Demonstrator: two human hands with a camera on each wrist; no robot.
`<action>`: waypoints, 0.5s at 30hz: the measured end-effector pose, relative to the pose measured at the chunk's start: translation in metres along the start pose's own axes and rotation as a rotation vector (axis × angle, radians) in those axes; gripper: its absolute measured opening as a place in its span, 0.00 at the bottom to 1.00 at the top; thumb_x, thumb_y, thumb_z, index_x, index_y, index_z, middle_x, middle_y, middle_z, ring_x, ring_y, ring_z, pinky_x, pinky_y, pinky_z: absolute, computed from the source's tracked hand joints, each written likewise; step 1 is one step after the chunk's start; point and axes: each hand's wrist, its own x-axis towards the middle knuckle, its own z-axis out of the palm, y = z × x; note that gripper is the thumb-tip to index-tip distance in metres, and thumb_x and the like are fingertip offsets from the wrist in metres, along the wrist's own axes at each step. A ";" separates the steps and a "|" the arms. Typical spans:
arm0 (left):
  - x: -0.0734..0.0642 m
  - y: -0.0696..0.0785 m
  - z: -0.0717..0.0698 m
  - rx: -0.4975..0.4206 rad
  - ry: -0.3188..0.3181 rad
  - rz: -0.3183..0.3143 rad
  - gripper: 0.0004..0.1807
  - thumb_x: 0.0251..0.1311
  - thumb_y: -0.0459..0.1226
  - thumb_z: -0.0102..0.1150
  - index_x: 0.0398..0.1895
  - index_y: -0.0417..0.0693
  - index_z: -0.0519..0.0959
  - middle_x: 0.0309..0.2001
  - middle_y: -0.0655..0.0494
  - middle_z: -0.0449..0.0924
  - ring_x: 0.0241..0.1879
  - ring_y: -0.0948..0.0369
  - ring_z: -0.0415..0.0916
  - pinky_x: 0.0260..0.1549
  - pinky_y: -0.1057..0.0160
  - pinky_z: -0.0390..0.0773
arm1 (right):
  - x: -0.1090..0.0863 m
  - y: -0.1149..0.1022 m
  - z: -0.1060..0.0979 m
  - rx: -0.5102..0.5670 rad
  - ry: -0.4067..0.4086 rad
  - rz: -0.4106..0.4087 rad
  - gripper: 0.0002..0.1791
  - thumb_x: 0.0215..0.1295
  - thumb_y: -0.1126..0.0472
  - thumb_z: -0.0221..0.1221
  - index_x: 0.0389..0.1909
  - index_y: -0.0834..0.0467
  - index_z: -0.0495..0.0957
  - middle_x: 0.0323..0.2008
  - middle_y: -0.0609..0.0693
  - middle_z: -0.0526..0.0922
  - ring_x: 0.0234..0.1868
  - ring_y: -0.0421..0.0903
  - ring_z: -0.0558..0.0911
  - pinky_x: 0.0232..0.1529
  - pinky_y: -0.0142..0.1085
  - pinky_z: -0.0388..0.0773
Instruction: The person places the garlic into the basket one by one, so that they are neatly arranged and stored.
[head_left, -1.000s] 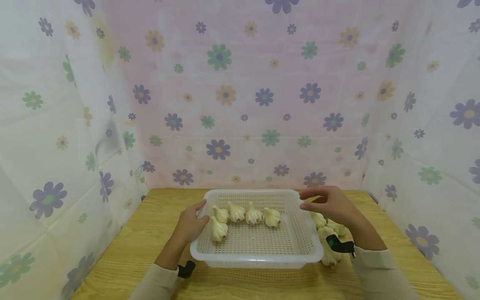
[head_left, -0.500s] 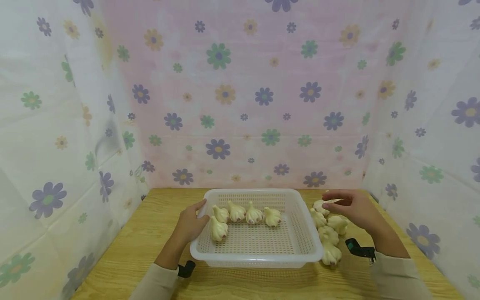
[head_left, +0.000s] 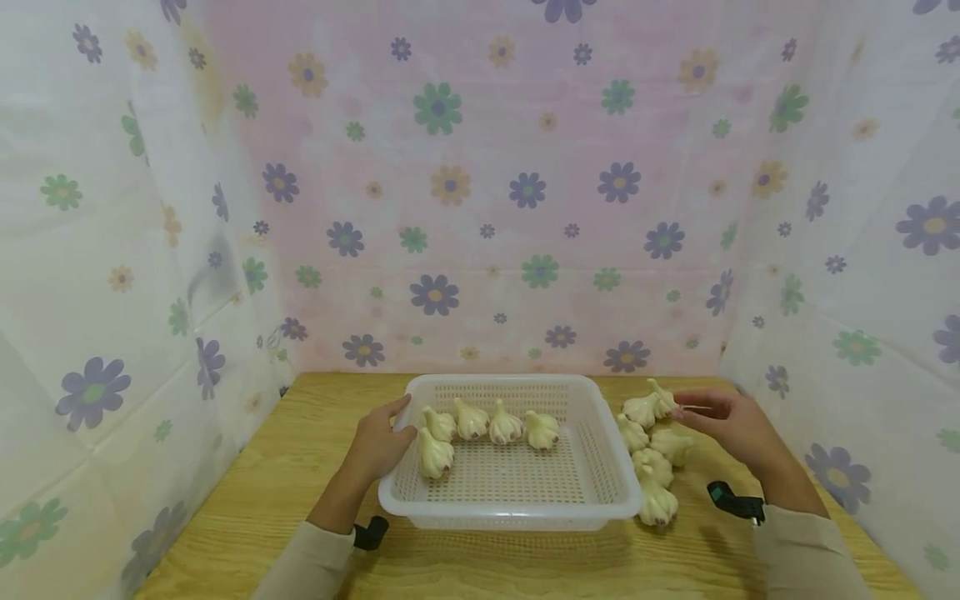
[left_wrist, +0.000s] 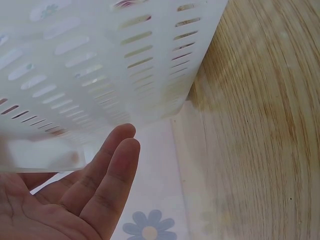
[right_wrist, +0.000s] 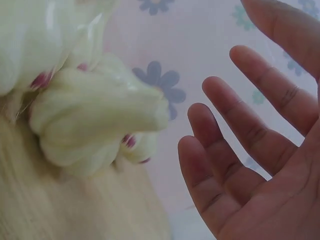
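Along the left rim of the basket [head_left: 510, 510], the left hand [head_left: 381, 442] grips — at right, beside far garlic [head_left: 640, 411], the right hand [head_left: 731, 423] has fingers parted. Wooden table [head_left: 247, 500] stretches left and near — flowered cloth [head_left: 495, 158] stands beyond.

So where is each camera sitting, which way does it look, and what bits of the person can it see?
Head: on the head, facing forward and down at the basket, garlic, table and flowery cloth; left hand, right hand and both sleeves show.
Left wrist: on that wrist, facing the basket's slotted side; part of the left hand shows.
Right wrist: on that wrist, facing garlic; part of the right hand shows.
Shared: head and left wrist both see the basket and left hand.
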 end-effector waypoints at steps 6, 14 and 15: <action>-0.001 0.000 0.000 -0.007 -0.004 -0.005 0.36 0.65 0.37 0.56 0.78 0.48 0.66 0.71 0.32 0.70 0.25 0.52 0.86 0.20 0.61 0.85 | 0.001 0.025 0.005 0.072 -0.051 0.031 0.34 0.73 0.45 0.61 0.71 0.61 0.72 0.65 0.61 0.79 0.51 0.27 0.81 0.53 0.38 0.83; 0.001 -0.001 0.001 0.004 0.003 -0.003 0.36 0.64 0.38 0.57 0.78 0.48 0.67 0.71 0.33 0.70 0.28 0.51 0.86 0.22 0.60 0.86 | 0.000 0.042 0.010 0.167 -0.104 0.072 0.35 0.74 0.48 0.61 0.74 0.62 0.68 0.69 0.62 0.75 0.52 0.25 0.80 0.53 0.38 0.85; 0.001 -0.001 0.001 0.003 0.004 -0.002 0.35 0.65 0.38 0.57 0.78 0.48 0.67 0.71 0.33 0.70 0.28 0.51 0.86 0.22 0.61 0.86 | -0.001 0.043 0.011 0.173 -0.110 0.077 0.35 0.73 0.48 0.62 0.74 0.62 0.67 0.69 0.62 0.74 0.52 0.25 0.80 0.54 0.38 0.85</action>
